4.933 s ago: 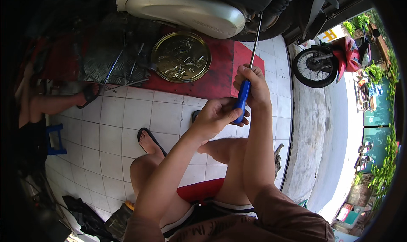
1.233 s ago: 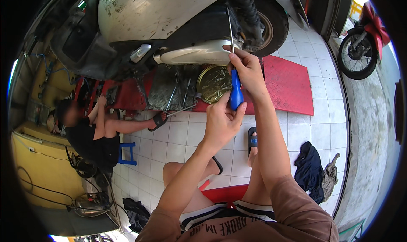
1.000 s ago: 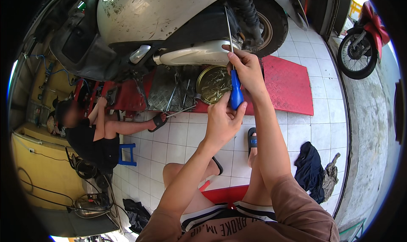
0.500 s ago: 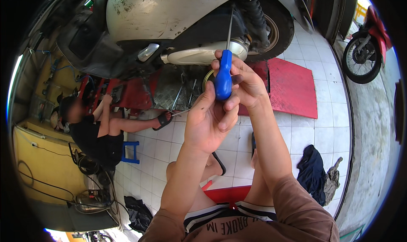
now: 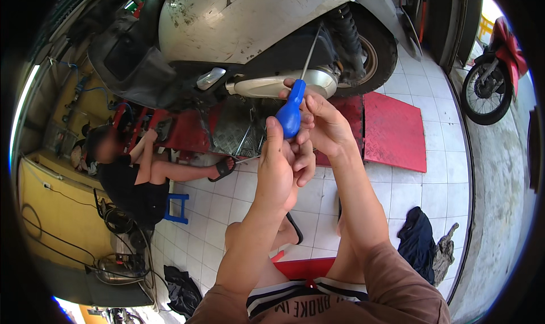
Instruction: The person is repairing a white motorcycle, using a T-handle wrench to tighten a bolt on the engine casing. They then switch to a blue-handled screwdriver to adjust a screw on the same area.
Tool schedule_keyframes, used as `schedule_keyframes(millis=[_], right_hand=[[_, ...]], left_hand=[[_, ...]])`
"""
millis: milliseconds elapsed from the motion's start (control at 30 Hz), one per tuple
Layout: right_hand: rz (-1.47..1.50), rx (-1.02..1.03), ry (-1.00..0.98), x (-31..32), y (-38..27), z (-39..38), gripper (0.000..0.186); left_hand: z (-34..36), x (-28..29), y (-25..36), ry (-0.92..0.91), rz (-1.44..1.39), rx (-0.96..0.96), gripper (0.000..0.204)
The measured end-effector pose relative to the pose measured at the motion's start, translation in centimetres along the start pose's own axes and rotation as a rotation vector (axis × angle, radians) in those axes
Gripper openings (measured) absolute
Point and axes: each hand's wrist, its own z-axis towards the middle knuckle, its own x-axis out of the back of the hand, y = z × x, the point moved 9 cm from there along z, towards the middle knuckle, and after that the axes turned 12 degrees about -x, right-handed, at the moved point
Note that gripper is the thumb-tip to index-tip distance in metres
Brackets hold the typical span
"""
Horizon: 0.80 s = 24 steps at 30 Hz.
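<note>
A screwdriver [image 5: 289, 118] with a bulbous blue handle points up and away from me, tilted slightly right. Its thin metal shaft reaches the dark housing beside the shock absorber [image 5: 346, 37] of a scooter [image 5: 238, 26]; whether the tip touches anything is unclear. My left hand [image 5: 279, 173] is closed at the butt of the handle, thumb along its left side and the other fingers curled. Around the handle's upper part and right side, my right hand [image 5: 328, 125] grips with bent fingers. Just beyond the hands lies the scooter's pale engine cover [image 5: 261, 87].
A red ramp [image 5: 393, 132] and a metal tread plate [image 5: 227, 132] with long tools on it lie under the scooter. At left, a person [image 5: 128, 165] sits on a blue stool [image 5: 177, 208]. Dark cloth [image 5: 417, 236] lies at right on white tiles; a red motorcycle [image 5: 493, 77] stands outside.
The screwdriver handle has swung a little left and down, so the shaft leans more. My left hand has turned more upright, and the scooter appears slightly lower and farther right.
</note>
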Motion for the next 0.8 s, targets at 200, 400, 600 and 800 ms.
schedule_keyframes(millis=[200,400,600,800], right_hand=[[-0.14,0.01,0.056,0.7,-0.3,-0.2,0.031],[-0.205,0.05,0.15,1.5,-1.3,-0.4,0.035],[0.02,0.058,-0.103,0.6,-1.3,-0.8,0.052],[-0.22,0.04,0.167,2.2,-1.9,-1.2,0.035]], left_hand=[[0.0,2.1,1.2,0.018,0.528,-0.083,0.051],[0.4,0.5,3.0,-0.1,0.771,-0.138,0.041],[-1.2,-1.5,-2.0,-0.1,-0.21,0.253,0.048],[0.0,-0.9,3.5,-0.113,0.971,-0.325,0.044]])
